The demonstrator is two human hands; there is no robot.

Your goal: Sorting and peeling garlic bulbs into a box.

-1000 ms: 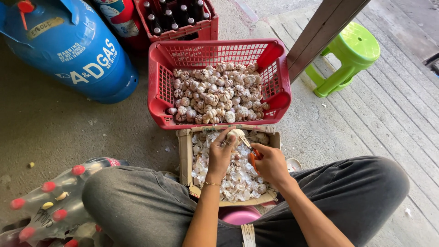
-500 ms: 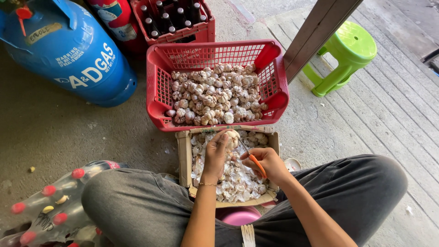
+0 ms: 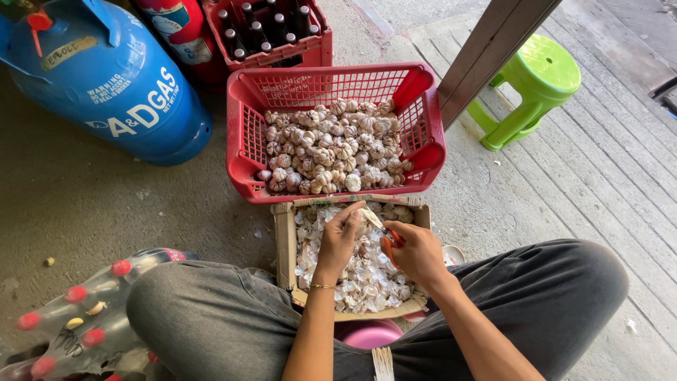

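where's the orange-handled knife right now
In the head view, the orange-handled knife is in the right hand, over the cardboard box, just below the red basket.

I see a bare concrete floor (image 3: 106,204). On it rest a red basket (image 3: 243,141), a cardboard box (image 3: 285,247), a blue gas cylinder (image 3: 113,85) and a green stool (image 3: 539,77).

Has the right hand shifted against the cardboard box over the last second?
Yes, slightly. The right hand, holding an orange tool, has come in from the cardboard box's right edge toward its middle, closing on the left hand.
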